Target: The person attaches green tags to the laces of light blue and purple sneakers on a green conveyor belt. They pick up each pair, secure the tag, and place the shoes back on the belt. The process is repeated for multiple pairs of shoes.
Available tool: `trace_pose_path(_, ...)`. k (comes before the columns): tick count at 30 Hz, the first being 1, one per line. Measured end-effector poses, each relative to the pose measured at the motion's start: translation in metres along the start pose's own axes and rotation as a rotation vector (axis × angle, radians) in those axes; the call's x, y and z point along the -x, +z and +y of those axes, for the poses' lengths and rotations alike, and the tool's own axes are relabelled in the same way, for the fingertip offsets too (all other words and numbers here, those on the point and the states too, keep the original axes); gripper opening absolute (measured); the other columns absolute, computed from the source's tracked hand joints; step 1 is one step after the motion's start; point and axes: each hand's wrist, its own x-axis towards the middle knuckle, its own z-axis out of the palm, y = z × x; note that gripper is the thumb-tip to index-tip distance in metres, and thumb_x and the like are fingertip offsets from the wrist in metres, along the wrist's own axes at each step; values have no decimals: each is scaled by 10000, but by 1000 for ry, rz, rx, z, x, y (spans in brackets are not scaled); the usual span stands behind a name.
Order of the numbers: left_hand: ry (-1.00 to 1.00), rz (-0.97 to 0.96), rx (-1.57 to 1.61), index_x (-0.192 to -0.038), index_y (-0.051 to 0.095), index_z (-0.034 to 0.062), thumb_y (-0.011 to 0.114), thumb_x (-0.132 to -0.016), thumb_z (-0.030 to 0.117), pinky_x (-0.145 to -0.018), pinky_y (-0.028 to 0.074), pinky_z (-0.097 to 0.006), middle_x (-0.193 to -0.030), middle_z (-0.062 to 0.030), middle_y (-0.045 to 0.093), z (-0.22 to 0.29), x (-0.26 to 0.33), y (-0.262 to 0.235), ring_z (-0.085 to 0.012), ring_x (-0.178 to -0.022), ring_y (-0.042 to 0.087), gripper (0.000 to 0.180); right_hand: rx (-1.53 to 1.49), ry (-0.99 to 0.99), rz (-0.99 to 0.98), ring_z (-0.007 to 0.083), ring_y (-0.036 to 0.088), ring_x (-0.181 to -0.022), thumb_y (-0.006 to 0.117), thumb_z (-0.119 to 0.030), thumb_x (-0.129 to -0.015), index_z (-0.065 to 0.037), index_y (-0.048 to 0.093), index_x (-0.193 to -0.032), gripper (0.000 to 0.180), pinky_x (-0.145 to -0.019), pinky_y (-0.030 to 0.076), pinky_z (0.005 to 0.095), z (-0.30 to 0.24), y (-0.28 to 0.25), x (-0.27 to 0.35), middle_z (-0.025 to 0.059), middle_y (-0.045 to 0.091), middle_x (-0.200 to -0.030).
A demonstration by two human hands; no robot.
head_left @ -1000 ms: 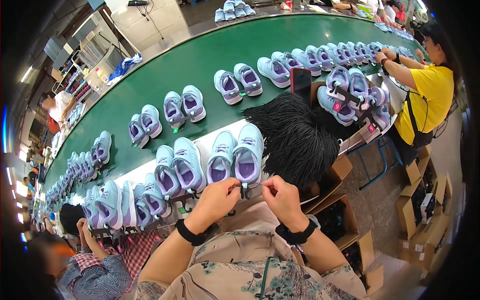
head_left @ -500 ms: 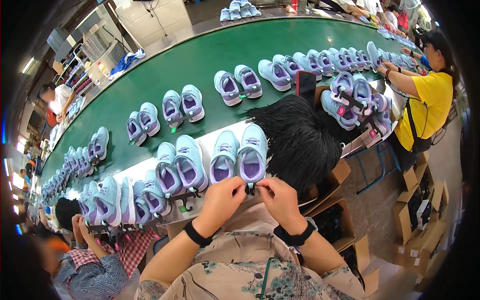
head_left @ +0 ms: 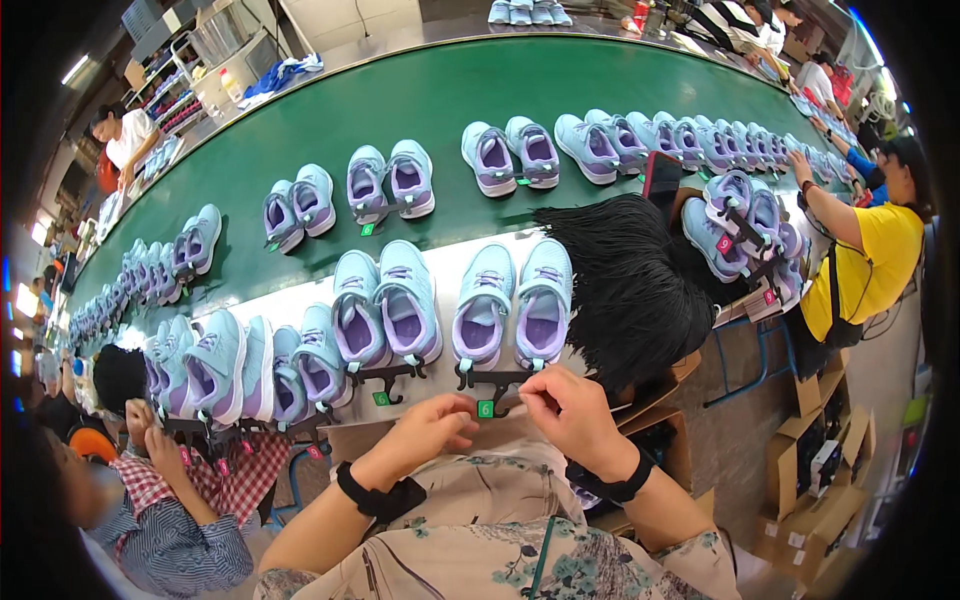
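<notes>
Left hand [head_left: 432,428] — fingers curled, thumb and forefinger pinched at the left edge of a small green square tag [head_left: 485,408]; a black band sits on the wrist.

Right hand [head_left: 568,412] — fingers bent inward, tips closed just right of the same tag, near the foot of a black plastic hanger [head_left: 497,380]; whether they grip the tag or the hanger cannot be told. A black wrist band here as well.

Green tag — between the two sets of fingertips, hanging at the bottom of the black hanger.

Pair of pale blue mesh sneakers with lilac lining [head_left: 513,303] — directly beyond the fingertips, heels toward them, clipped side by side on the hanger, resting on the white table edge [head_left: 300,290].

Second like pair [head_left: 387,303] — beyond and left of the left fingers, on its own black hanger with a green tag.

Bundle of black cords [head_left: 625,285] — beyond and right of the right fingers, fanned across the table edge.

Green conveyor belt [head_left: 420,90] — well beyond the fingers, carrying further pairs of the same sneakers.

Person in a checked shirt [head_left: 175,500] — far left of the left hand, handling hangered pairs.

Person in a yellow shirt [head_left: 865,265] — far right, one arm reaching onto the belt.
</notes>
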Motion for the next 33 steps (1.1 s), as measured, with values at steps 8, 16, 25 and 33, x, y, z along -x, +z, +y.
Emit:
trace_pose_path(8,-125,-212,368,-1195,515,-15,532,-934,112,-673,527,-247,-1038,-55,593,4,-11,-16,-122,-851,632,291,190,-162,-76,273,625,-688,663,30,-737,-41,586,-864,165,-592,500,335,-9,0,1,101,610,-782)
trace_pose_path(16,-135,-207,448,-1170,531,-30,522,-942,95,-565,527,-221,-969,-101,629,3,-17,-15,-135,-728,643,260,349,-244,-179,266,599,-710,666,-34,-759,-56,568,-878,156,-616,486,355,-8,1,2,76,581,-804)
trace_pose_path(25,-168,-253,440,-953,575,29,578,-942,202,-373,357,-192,-670,4,573,-2,-44,2,-57,-465,491,173,364,-226,-179,252,615,-670,689,-33,-736,-62,594,-860,159,-578,494,342,-8,2,-14,67,597,-794)
trace_pose_path(33,42,22,124,-909,593,55,558,-951,194,-426,334,-174,-692,-7,582,12,17,-16,-39,-497,461,149,430,-381,-160,203,605,-676,683,-118,-746,-101,636,-851,116,-562,474,320,-12,37,-19,37,572,-847)
